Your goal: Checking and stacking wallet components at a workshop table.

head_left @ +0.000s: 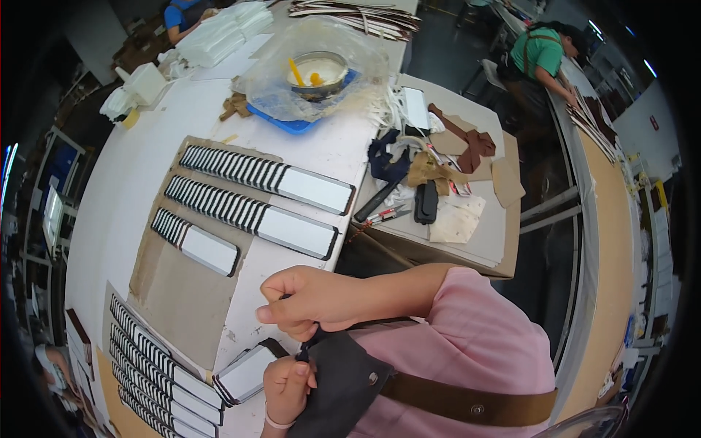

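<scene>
Gripping hands (307,301), fists close together

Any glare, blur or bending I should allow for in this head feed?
Head view: the white table has edges bowed by fisheye distortion; the rim fades to black; a lamp glares at upper right; the right hand and left hand look reasonably sharp.

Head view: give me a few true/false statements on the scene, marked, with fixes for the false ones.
1. The left hand pinches a dark item. True.
2. The right hand is spread flat. False: the right hand is curled into a fist.
3. The metal bowl holds something yellow. True.
4. Five striped rows lie on the grey-brown board. False: three do.
5. The left hand's wrist has a band. True.
</scene>
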A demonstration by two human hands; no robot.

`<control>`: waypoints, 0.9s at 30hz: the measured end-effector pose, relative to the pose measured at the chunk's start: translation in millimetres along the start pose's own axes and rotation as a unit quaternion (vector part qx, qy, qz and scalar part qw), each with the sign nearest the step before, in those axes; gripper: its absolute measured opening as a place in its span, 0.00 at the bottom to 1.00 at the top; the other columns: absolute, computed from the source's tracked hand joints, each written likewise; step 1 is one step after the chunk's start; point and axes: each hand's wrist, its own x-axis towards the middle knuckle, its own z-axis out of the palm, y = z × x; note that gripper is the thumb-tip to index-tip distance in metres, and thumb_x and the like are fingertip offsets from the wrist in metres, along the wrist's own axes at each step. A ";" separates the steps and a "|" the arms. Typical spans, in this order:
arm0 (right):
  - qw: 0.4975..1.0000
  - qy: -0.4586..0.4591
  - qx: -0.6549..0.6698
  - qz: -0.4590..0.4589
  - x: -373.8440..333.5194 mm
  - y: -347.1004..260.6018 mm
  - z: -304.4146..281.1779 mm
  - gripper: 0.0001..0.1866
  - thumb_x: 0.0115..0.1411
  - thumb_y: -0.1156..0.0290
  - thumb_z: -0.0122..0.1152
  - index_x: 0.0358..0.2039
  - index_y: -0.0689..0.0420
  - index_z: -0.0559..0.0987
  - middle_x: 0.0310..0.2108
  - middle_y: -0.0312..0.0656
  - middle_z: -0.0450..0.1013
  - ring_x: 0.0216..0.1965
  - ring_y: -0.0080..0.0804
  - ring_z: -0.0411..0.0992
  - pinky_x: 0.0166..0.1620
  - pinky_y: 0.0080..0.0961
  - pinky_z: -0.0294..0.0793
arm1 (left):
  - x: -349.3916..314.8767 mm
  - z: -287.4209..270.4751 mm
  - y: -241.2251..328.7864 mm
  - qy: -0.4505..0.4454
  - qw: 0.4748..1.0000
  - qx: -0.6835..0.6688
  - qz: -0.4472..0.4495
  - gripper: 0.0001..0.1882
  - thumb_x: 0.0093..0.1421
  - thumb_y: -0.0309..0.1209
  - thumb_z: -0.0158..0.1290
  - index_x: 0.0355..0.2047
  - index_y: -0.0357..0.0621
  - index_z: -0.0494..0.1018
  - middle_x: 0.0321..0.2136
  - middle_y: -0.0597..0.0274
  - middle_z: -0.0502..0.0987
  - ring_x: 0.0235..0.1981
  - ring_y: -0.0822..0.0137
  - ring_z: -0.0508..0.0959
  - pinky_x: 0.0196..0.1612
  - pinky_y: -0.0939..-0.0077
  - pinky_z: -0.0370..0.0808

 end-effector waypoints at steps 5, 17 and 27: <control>0.972 0.138 -0.059 -0.182 4.1 -37.8 -30.9 0.15 0.67 0.66 0.57 0.23 0.53 0.68 0.16 0.27 0.61 0.17 0.15 0.56 0.23 0.18 0.57 | -13.8 -10.3 16.4 0.064 0.977 -0.064 0.191 0.24 0.68 0.34 0.45 0.14 0.38 0.73 0.09 0.63 0.68 0.14 0.68 0.70 0.29 0.69 0.71; 0.335 -0.178 -0.919 -0.110 7.4 61.4 -89.6 0.25 0.52 0.72 0.58 0.53 0.54 0.70 0.50 0.48 0.68 0.49 0.47 0.69 0.49 0.40 0.67 | -45.5 -19.9 76.0 -0.086 0.924 -0.224 0.297 0.09 0.56 0.31 0.58 0.27 0.35 0.77 0.23 0.53 0.77 0.20 0.61 0.74 0.22 0.68 0.66; 0.475 -0.218 -0.849 0.071 64.2 -56.9 -27.3 0.18 0.50 0.80 0.56 0.44 0.57 0.76 0.37 0.49 0.72 0.41 0.51 0.73 0.45 0.43 0.72 | -54.3 -19.5 93.6 -0.092 0.864 -0.194 0.456 0.10 0.61 0.28 0.54 0.25 0.34 0.76 0.20 0.55 0.76 0.16 0.62 0.73 0.15 0.69 0.63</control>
